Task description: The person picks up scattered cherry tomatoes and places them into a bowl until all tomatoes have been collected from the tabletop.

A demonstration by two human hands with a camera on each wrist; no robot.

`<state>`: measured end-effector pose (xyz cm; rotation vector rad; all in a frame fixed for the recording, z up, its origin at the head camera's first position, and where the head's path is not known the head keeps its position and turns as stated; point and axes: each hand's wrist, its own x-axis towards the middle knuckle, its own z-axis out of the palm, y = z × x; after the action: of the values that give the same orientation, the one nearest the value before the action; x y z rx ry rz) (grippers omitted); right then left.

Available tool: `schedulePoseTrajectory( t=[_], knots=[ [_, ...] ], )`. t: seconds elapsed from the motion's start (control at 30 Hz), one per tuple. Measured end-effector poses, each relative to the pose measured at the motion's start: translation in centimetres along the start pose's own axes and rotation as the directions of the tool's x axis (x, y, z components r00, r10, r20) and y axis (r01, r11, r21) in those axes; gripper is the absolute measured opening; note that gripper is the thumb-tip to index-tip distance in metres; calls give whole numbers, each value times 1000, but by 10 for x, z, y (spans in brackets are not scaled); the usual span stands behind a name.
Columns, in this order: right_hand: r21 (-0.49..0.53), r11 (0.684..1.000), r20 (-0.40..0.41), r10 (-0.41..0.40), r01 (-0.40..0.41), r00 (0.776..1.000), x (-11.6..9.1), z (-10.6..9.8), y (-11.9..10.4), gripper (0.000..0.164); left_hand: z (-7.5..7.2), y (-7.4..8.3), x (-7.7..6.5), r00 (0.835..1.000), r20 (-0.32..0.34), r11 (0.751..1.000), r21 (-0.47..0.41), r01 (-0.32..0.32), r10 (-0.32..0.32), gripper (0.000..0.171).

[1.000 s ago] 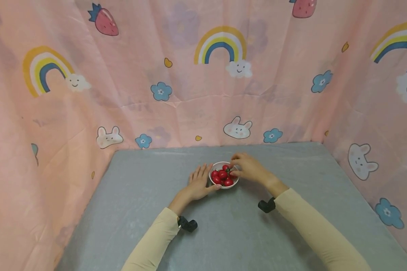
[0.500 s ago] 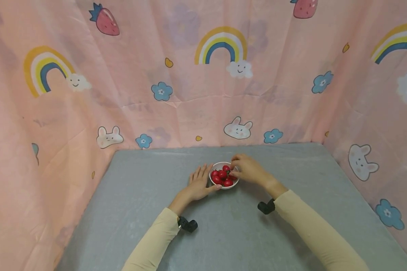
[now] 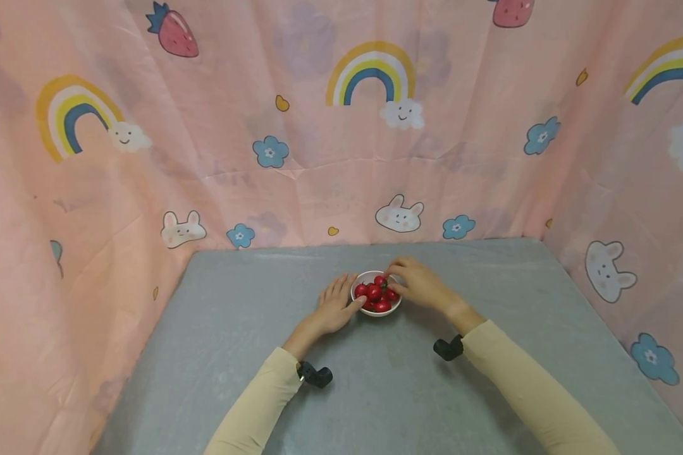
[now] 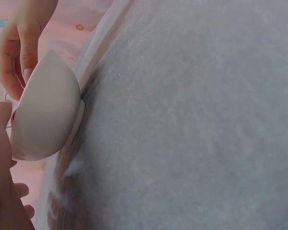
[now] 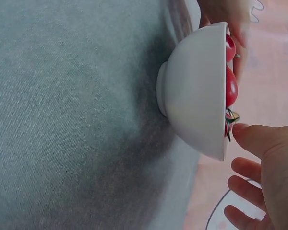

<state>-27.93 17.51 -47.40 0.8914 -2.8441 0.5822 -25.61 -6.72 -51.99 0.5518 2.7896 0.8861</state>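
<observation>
A white bowl (image 3: 377, 314) stands on the table, holding several small red cherry tomatoes (image 3: 374, 292), some with green stems. Its outer wall fills much of both wrist views. My left hand (image 3: 334, 311) lies along the bowl's left side with fingers extended, its thumb (image 4: 0, 115) reaching over the rim above the fruit. From the right, my right hand (image 3: 418, 284) reaches to the rim, fingers loosely bent and spread from the thumb. In the right wrist view its thumb tip is right at a stemmed cherry tomato (image 5: 229, 125) by the rim.
A grey cloth-covered table (image 3: 375, 392) spreads around the bowl. Behind and at the sides hangs a pink curtain (image 3: 319, 189) printed with rainbows, rabbits and flowers. Black wrist cameras (image 3: 315, 375) sit below both hands.
My left thumb has moved from the near rim to over the tomatoes. My right fingers have shifted slightly, and more of the tomato at the bowl's right shows. The bowl stays in place.
</observation>
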Motion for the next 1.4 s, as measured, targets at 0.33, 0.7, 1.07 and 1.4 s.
schedulePoseTrajectory(
  t=[0.33, 0.7, 1.07, 1.4],
  knots=[
    [-14, 1000, 25, -14, 14, 1000, -2, -2, 0, 33, 0, 0, 2, 999, -53, 999, -34, -1, 0, 56],
    [2, 1000, 13, 24, -24, 1000, -4, -9, -1, 34, 0, 1, 5, 997, -76, 1000, -5, -5, 4, 56],
    [-51, 999, -2, 13, -13, 1000, -7, -18, -3, 38, -13, 5, -1, 998, -61, 999, -7, -33, 32, 60],
    [-58, 998, 39, -32, 35, 999, -8, -7, -4, 25, -16, 3, -5, 996, -48, 997, 24, -75, 76, 64]
  ],
)
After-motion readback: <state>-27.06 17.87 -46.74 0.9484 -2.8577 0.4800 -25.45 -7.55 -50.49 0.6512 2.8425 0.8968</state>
